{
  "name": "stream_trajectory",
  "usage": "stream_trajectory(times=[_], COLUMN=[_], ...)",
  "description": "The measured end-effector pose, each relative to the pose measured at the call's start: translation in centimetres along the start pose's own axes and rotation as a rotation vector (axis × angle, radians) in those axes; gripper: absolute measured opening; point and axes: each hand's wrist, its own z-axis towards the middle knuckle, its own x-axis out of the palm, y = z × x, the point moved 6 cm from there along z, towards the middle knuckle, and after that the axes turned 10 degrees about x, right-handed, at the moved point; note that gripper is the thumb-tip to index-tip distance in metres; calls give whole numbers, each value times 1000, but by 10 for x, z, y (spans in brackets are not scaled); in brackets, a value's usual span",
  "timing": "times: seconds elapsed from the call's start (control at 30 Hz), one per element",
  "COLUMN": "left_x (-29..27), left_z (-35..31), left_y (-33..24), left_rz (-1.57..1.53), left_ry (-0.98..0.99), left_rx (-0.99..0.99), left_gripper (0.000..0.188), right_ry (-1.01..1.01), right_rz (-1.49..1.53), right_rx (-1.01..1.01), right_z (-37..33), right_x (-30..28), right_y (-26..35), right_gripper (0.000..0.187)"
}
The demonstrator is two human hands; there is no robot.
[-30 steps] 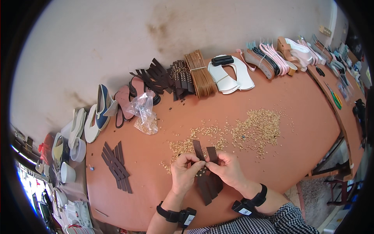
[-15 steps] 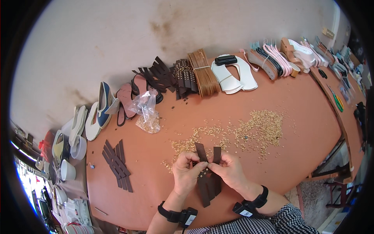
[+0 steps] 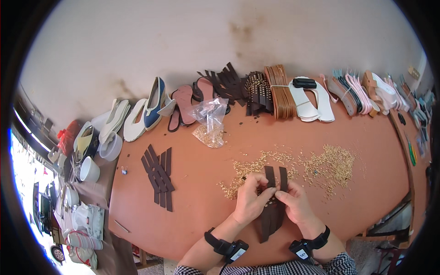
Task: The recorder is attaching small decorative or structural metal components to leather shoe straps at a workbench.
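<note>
Between my two hands is a dark brown strap piece (image 3: 273, 219), cut into several strips, with a few gold studs in its middle. My left hand (image 3: 251, 199) is closed on its left side, thumb pressed near the studded part. My right hand (image 3: 296, 204) pinches the right side, its thumb close to the left one. Two strip ends stick up above my fingers, and the wider part hangs below them. Whether a loose stud is between my fingertips is hidden. Just beyond my hands lie scattered gold studs (image 3: 331, 166).
Woven dark strap pieces (image 3: 158, 176) lie at the left. Along the wall stand a clear bag of studs (image 3: 209, 130), a studded strap stack (image 3: 258, 91), a brown strip bundle (image 3: 280, 98), white shoe parts (image 3: 323, 107) and wedge soles (image 3: 343, 98). White cups (image 3: 90, 169) sit far left.
My view has swung left, so the table appears shifted right. My hands still grip the strap piece, which now stands more upright, and my thumbs have drawn slightly apart.
</note>
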Motion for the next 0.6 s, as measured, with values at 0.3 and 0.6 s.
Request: stream_trajectory(times=[0.3, 0.6], left_x=[-57, -98], left_z=[18, 17], left_y=[-19, -10], left_rz=[241, 1058], left_ry=[-296, 77], left_rx=[15, -204], left_gripper=[9, 15], right_ry=[-119, -39], right_rz=[-100, 124], right_rx=[-109, -5], right_z=[1, -3], right_x=[-16, -1], right_y=[10, 10], right_gripper=[8, 7])
